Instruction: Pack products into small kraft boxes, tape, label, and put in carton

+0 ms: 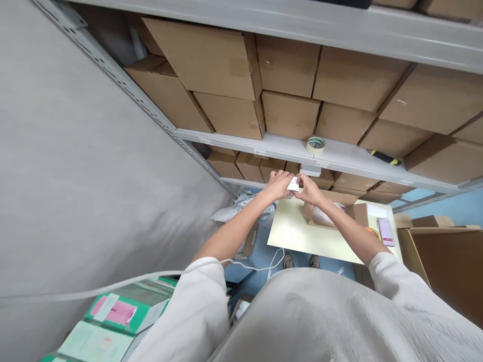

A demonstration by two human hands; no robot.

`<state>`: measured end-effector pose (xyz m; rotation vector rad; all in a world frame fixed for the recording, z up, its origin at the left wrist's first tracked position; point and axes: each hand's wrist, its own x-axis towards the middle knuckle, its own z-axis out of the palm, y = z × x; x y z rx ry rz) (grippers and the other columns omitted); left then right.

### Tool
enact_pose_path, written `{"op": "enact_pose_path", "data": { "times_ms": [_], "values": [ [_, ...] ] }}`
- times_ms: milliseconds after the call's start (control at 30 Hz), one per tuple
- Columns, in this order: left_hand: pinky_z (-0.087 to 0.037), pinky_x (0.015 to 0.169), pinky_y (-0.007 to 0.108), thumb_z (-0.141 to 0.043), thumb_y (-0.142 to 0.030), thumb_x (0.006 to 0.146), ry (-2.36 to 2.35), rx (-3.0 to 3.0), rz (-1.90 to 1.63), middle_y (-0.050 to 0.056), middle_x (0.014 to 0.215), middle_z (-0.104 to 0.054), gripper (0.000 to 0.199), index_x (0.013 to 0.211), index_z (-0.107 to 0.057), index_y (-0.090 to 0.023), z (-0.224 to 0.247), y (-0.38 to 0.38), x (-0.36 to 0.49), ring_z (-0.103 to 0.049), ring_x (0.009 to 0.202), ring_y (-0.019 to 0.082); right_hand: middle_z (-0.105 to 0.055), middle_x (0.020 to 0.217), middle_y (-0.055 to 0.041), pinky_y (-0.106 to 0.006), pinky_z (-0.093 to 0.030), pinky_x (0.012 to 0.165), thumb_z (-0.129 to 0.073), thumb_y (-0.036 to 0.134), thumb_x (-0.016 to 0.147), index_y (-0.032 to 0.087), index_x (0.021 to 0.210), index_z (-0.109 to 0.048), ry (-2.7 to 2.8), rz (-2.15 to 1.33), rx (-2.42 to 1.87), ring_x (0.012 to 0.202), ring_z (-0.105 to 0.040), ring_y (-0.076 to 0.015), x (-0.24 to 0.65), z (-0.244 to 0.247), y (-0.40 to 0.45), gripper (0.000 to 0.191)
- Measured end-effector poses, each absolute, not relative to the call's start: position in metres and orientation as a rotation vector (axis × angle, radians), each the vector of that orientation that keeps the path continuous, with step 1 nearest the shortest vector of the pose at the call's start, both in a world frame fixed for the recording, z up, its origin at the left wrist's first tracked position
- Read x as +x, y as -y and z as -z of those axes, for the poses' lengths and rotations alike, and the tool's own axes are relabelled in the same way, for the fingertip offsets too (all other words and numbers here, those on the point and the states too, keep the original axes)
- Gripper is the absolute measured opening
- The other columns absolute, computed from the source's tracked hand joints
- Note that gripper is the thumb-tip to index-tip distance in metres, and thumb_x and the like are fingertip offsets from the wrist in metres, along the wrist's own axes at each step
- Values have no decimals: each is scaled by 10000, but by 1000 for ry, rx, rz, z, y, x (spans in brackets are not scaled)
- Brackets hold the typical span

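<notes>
Left hand [279, 185] and right hand [308, 191], fingers of both closed on one small white item [293, 184]. Below: pale yellow table [289, 229], bearing open carton [332, 225]

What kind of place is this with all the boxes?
Probably a storeroom or packing area: cardboard boxes fill metal shelves, a tape roll sits on one shelf, and an open carton stands on the table.
</notes>
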<state>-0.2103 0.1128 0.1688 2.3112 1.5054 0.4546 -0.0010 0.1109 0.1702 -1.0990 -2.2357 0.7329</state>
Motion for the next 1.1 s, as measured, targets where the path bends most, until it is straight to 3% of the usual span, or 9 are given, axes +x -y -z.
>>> {"op": "enact_pose_path", "data": {
  "times_ms": [100, 200, 333, 500, 700, 767, 900, 1100],
  "values": [
    [-288, 1188, 526, -923, -372, 789, -1478, 2316, -536, 149, 1293, -650, 599, 1304, -661, -213, -203, -107, -190, -490, 1361, 426, -620, 1421, -142, -410, -500, 1049, -708, 367, 863, 231, 1219, -523, 2125, -754, -1093, 1222, -623, -283, 26, -192, -101, 424],
    [-317, 1181, 527, -915, -446, 794, -1483, 2315, -538, 132, 1306, -668, 614, 1308, -657, -232, -238, -100, -168, -520, 1346, 420, -541, 1568, -155, -467, -474, 1135, -792, 450, 840, 249, 1374, -504, 2004, -801, -1142, 1359, -584, -321, 66, -199, -94, 640],
    [-383, 1169, 512, -903, -426, 780, -1419, 2253, -633, 110, 1386, -680, 685, 1387, -635, -257, -259, -98, -137, -567, 1342, 398, -565, 1571, -127, -518, -409, 1212, -879, 531, 769, 279, 1227, -539, 1916, -943, -1156, 1449, -535, -334, 130, -188, -91, 624],
    [-496, 1107, 434, -863, -383, 770, -1200, 1959, -772, 114, 1410, -686, 772, 1464, -577, -199, -218, -100, -96, -662, 1261, 323, -695, 1261, -62, -433, -552, 968, -904, 518, 682, 268, 1029, -513, 1869, -1120, -1309, 1097, -684, -274, 199, -168, -82, 579],
    [-413, 1197, 486, -854, -347, 736, -1164, 1905, -651, 106, 1448, -662, 923, 1568, -464, -258, -157, -86, -61, -623, 1356, 337, -703, 1092, -3, -325, -500, 803, -860, 388, 679, 263, 1036, -574, 2072, -938, -1588, 931, -634, -223, 251, -154, -64, 474],
    [-375, 1210, 512, -842, -305, 725, -1210, 2004, -467, 96, 1402, -688, 915, 1561, -473, -260, -144, -81, -53, -632, 1331, 358, -708, 1086, -11, -324, -486, 804, -861, 356, 680, 259, 1048, -592, 2187, -874, -1644, 938, -633, -232, 259, -146, -62, 466],
    [-391, 1143, 508, -807, -289, 749, -1265, 2186, -122, 109, 1337, -715, 678, 1396, -609, -246, -121, -77, -41, -621, 1312, 389, -721, 1136, -54, -337, -490, 843, -871, 317, 721, 249, 1048, -621, 2393, -767, -1661, 1055, -646, -277, 260, -123, -62, 418],
    [-352, 1129, 537, -785, -360, 813, -1412, 2260, 80, 158, 1458, -646, 668, 1447, -604, -254, -94, -80, -33, -512, 1420, 417, -705, 1239, -110, -349, -519, 844, -857, 283, 804, 240, 1061, -638, 2509, -673, -1685, 1199, -624, -320, 251, -91, -66, 341]
  ]
}}
